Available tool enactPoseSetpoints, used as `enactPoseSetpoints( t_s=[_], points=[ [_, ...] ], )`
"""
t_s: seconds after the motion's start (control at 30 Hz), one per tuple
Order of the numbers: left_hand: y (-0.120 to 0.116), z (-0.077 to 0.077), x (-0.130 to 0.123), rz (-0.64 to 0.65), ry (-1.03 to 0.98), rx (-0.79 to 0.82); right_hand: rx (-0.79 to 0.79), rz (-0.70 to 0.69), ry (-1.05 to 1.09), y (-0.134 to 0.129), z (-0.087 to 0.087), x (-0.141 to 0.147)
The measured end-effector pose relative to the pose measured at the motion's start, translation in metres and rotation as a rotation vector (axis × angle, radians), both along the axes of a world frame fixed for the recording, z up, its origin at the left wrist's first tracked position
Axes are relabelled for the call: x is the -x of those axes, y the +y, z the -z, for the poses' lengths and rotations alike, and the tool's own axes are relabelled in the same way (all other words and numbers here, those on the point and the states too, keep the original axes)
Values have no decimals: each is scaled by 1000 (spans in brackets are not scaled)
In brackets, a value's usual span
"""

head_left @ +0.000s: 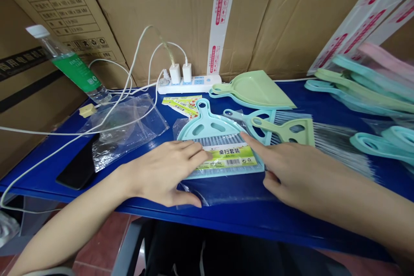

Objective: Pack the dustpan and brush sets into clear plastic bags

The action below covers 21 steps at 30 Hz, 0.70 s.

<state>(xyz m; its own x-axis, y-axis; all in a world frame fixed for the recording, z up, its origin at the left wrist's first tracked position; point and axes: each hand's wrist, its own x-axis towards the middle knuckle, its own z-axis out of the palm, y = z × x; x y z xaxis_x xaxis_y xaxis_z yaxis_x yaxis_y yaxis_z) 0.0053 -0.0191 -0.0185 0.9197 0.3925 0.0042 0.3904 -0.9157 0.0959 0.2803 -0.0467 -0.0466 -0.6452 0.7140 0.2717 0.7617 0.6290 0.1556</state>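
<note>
Working left to right across the blue desk (226, 220): a black smartphone (77, 164) lies near the left edge, beside a loose clear plastic bag (126, 127).

My left hand (164, 172) rests flat and open, fingers slightly spread, on the left part of the aqua dustpan (207, 127). The thumb lies along the near side. No pinch is formed.

The dustpan occupies mid-desk, inside a clear film bag (223, 196), with a printed label card (228, 159) across its lower part. Its long axis runs near to far: the looped handle points far and slightly left, and the wide lip faces me.

Handling assessment: the item appears light and fairly stiff, though the thin moulded plastic may flex. The film is likely to slip against the fingers. The handle loop offers the firmest hold, taken through the film.

My right hand (300, 177) lies open at the dustpan's right side, with the index finger extended and its tip at the dustpan's right edge. This hand is not pinching either.

Further right, a green hand brush (284, 131) lies over an aqua hand brush (249, 120), its dark bristles (339, 151) pointing right.
</note>
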Motion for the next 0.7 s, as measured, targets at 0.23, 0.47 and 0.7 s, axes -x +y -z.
enactPoseSetpoints(
  t_s=[0.23, 0.47, 0.7],
  points=[
    [6, -1, 0, -47, 37, -42, 140, 85, -80, 4, -3, 4],
    [10, -2, 0, -70, 17, -38, 215, 158, -94, 5, -7, 7],
    [14, -5, 6, -104, 30, -40, 197, 129, -52, 10, -13, 9]
  ],
)
